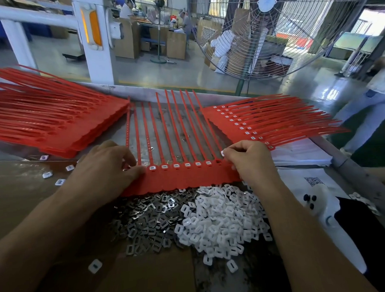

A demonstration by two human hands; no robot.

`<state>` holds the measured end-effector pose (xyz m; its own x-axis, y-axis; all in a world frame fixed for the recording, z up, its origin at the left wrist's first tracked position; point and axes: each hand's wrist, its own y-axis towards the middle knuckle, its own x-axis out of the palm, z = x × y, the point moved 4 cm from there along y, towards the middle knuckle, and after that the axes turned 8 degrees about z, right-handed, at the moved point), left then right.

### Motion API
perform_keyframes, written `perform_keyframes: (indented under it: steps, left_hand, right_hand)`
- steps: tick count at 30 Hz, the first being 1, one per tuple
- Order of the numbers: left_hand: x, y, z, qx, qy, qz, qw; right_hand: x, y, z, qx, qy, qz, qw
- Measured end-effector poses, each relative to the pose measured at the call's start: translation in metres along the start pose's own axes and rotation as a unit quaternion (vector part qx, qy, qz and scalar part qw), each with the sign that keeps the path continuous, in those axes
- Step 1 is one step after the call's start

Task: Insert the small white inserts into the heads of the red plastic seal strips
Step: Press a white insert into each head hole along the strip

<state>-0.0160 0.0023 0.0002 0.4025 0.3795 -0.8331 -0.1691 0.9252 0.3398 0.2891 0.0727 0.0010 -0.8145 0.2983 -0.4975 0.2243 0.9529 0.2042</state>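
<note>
One white insert (222, 153) — pinched in right hand (251, 160) grip (fingertips) — above red strip head (218, 162).

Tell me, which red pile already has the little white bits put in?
The fanned red pile on the right: white inserts dot its heads. The big pile on the left shows only empty holes.
</note>
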Motion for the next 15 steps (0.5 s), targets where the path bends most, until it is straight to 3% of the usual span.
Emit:
perform_keyframes:
  steps: [5,10,15]
  left_hand:
    - [-0.001,0.000,0.007,0.040,-0.030,0.013,0.999]
    - [0.005,-0.004,0.016,0.109,-0.027,-0.041,0.993]
    - [0.012,-0.005,0.017,0.122,-0.016,-0.068,0.990]
  right_hand:
    - [0.004,0.001,-0.001,-0.004,-0.023,-0.010,1.000]
    - [0.006,-0.001,-0.002,0.000,-0.040,-0.024,0.999]
    - [0.009,0.000,-0.001,0.005,-0.060,-0.018,0.998]
